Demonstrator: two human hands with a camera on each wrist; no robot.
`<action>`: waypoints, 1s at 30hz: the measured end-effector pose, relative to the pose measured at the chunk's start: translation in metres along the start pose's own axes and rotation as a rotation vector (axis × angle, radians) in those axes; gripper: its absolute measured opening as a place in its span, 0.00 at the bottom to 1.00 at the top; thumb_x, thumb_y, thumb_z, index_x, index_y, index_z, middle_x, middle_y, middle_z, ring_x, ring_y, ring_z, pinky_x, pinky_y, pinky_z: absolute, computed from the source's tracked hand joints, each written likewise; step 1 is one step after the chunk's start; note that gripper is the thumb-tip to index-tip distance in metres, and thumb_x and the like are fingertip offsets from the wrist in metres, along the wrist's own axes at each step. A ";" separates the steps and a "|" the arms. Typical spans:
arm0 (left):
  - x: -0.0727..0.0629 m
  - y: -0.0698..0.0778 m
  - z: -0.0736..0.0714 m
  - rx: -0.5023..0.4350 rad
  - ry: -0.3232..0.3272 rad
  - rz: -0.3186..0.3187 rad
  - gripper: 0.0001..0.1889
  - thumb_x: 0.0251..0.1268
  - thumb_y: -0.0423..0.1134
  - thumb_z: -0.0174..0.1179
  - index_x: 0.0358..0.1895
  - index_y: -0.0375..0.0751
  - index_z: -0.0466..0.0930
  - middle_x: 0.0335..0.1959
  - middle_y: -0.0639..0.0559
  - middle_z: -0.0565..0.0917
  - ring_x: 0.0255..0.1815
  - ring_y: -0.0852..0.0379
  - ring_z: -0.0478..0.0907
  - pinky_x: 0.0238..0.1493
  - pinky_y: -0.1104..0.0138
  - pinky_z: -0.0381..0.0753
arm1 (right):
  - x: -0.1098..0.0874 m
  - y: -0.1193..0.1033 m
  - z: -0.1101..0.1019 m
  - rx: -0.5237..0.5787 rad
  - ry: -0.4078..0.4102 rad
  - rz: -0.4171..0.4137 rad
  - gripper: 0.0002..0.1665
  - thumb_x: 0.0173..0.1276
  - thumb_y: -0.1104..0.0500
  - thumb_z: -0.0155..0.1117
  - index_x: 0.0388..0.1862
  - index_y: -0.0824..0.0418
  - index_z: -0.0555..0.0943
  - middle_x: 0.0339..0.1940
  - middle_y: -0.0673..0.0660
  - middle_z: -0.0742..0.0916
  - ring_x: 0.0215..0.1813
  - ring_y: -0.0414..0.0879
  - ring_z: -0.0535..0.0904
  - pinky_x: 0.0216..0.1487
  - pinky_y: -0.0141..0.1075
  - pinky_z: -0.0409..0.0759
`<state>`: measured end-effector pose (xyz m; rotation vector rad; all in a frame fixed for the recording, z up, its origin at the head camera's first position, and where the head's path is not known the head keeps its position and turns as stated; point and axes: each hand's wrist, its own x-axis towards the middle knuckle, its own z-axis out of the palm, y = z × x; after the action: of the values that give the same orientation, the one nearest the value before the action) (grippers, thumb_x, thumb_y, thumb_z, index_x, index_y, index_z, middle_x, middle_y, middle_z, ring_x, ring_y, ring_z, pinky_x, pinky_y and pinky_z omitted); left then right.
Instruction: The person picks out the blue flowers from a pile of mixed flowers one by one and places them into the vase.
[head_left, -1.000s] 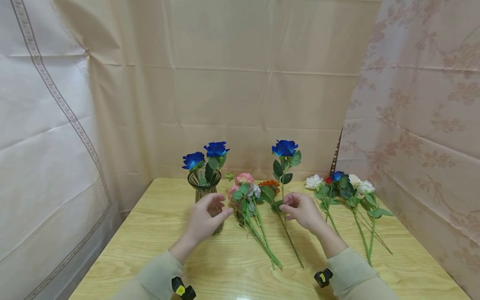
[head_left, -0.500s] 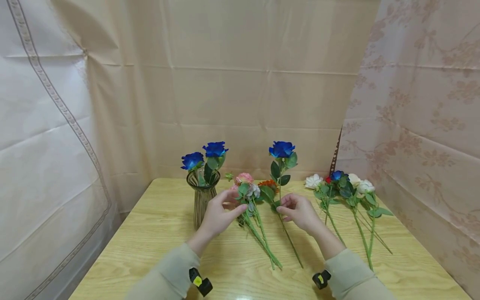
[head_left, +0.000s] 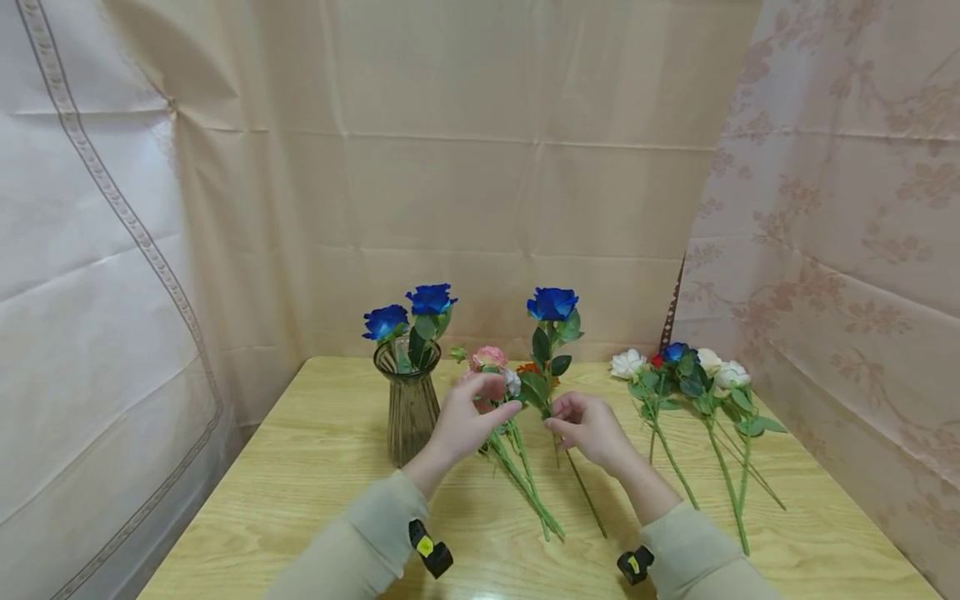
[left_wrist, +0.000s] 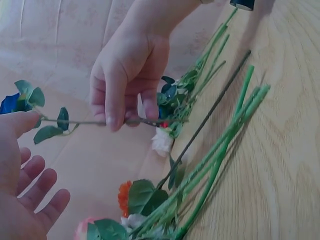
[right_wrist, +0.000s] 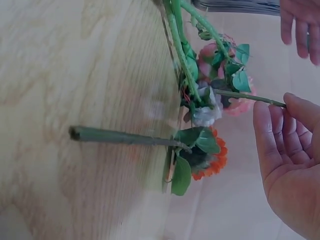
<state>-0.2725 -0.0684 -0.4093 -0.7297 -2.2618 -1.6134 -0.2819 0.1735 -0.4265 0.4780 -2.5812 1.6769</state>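
My right hand [head_left: 592, 429] pinches the stem of a blue rose [head_left: 552, 305], which stands upright above the table. In the right wrist view, the stem's lower end [right_wrist: 240, 95] sticks out past my thumb and finger. My left hand [head_left: 468, 425] holds nothing, its fingers spread, between the vase and the rose. In the left wrist view, the left thumb [left_wrist: 22, 122] overlaps the rose near its bloom; whether it touches cannot be told. A ribbed smoky glass vase [head_left: 412, 417] stands at left with two blue roses [head_left: 432, 298] in it.
Pink flowers [head_left: 489, 358] and an orange flower [right_wrist: 217, 155] lie mid-table, stems toward the front. At right lie white flowers [head_left: 628, 363], another blue rose [head_left: 678, 352] and a partly hidden red bloom. Curtains hang behind the wooden table [head_left: 300, 483].
My left hand has moved right, from in front of the vase toward the held rose. My right hand has shifted slightly left with the rose. The vase has stayed in place.
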 end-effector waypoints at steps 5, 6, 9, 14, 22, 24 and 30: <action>0.004 0.004 0.010 0.001 -0.021 0.005 0.21 0.67 0.47 0.70 0.60 0.46 0.81 0.49 0.51 0.83 0.52 0.52 0.80 0.49 0.60 0.83 | 0.000 0.000 0.003 -0.005 -0.018 -0.002 0.11 0.70 0.66 0.70 0.46 0.69 0.79 0.36 0.58 0.84 0.37 0.50 0.83 0.36 0.50 0.88; 0.006 0.004 0.012 0.004 -0.023 0.004 0.22 0.67 0.48 0.70 0.61 0.46 0.81 0.49 0.52 0.83 0.52 0.52 0.80 0.48 0.61 0.83 | 0.000 0.000 0.003 -0.009 -0.021 -0.002 0.11 0.70 0.65 0.70 0.47 0.69 0.79 0.36 0.58 0.84 0.37 0.50 0.83 0.36 0.50 0.88; 0.010 0.006 0.018 0.027 -0.024 -0.003 0.23 0.67 0.50 0.70 0.61 0.45 0.80 0.48 0.55 0.84 0.50 0.54 0.81 0.47 0.63 0.83 | 0.001 -0.001 0.004 -0.012 -0.030 -0.006 0.12 0.70 0.65 0.70 0.48 0.70 0.80 0.36 0.58 0.84 0.37 0.51 0.83 0.36 0.48 0.88; 0.017 0.009 0.025 0.034 -0.032 -0.034 0.24 0.68 0.51 0.68 0.63 0.44 0.79 0.49 0.55 0.85 0.49 0.57 0.81 0.47 0.60 0.83 | 0.003 -0.002 0.007 0.002 -0.050 -0.021 0.10 0.70 0.65 0.70 0.46 0.68 0.80 0.36 0.58 0.84 0.38 0.51 0.84 0.35 0.46 0.88; 0.023 0.014 0.028 0.024 -0.017 -0.066 0.24 0.69 0.49 0.68 0.63 0.43 0.79 0.49 0.49 0.85 0.49 0.55 0.81 0.47 0.57 0.83 | 0.002 -0.008 0.012 0.021 -0.082 -0.046 0.11 0.70 0.65 0.70 0.45 0.70 0.79 0.35 0.58 0.85 0.38 0.52 0.84 0.35 0.48 0.88; 0.025 0.014 0.028 0.025 -0.010 -0.060 0.23 0.69 0.48 0.68 0.62 0.43 0.80 0.48 0.52 0.85 0.48 0.55 0.81 0.47 0.58 0.83 | 0.002 -0.009 0.013 0.023 -0.082 -0.047 0.10 0.69 0.65 0.70 0.44 0.69 0.79 0.35 0.57 0.85 0.38 0.52 0.84 0.35 0.48 0.88; 0.030 0.014 0.032 0.030 0.004 -0.036 0.16 0.70 0.46 0.68 0.54 0.43 0.84 0.41 0.56 0.85 0.43 0.59 0.82 0.45 0.62 0.83 | 0.002 -0.011 0.016 0.020 -0.088 -0.045 0.10 0.68 0.66 0.71 0.43 0.69 0.80 0.34 0.57 0.84 0.37 0.51 0.84 0.35 0.50 0.88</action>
<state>-0.2878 -0.0273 -0.3950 -0.6816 -2.3036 -1.5921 -0.2783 0.1541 -0.4230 0.6194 -2.5943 1.7070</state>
